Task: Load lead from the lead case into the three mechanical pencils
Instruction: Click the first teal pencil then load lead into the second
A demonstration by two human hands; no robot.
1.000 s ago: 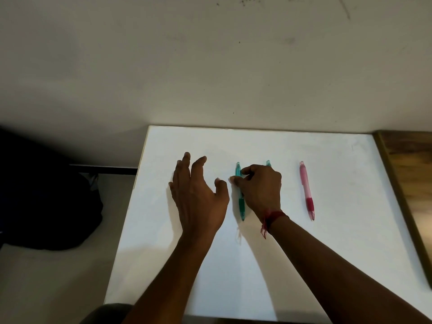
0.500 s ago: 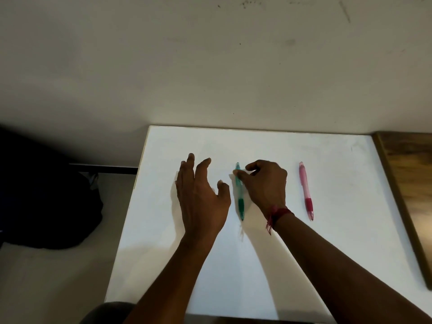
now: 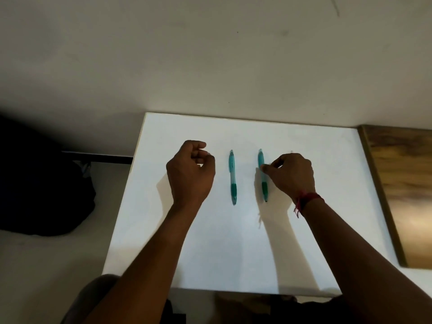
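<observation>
Head view: both forearms reach up from 6 o'clock over a white table (image 3: 233,253), bare to the edge of the picture. The left hand (image 3: 190,174) sits at about 10 o'clock from the table's middle, back of the hand up and wrist straight. Its fingers are curled into a loose fist with the thumb tip meeting the forefinger. Whether anything small is caught between them I cannot tell.

The right hand (image 3: 289,174) is at about 1 o'clock, knuckles up and palm low over the table. Its thumb and forefinger are bent in and pinch the barrel of the right teal pencil (image 3: 263,157) a little above its midpoint. That pencil lies flat on the table, cap toward 12 o'clock and dark green grip and tip toward 6, just beside the hand on its 9 o'clock side. A red thread band (image 3: 307,199) circles the right wrist, with a loose end hanging off it.

The left teal pencil (image 3: 232,177) lies between the two hands, parallel to the other pencil and pointing the same way. It is apart from both hands and touches neither — nearer the left thumb than the right.

At 3 o'clock a wooden board (image 3: 402,183) runs along the table's edge. At 9 o'clock, down on the floor, sits a dark bag (image 3: 46,183) — what it holds is hidden in shadow. A pale wall (image 3: 210,54) fills the far side at 12 o'clock.
</observation>
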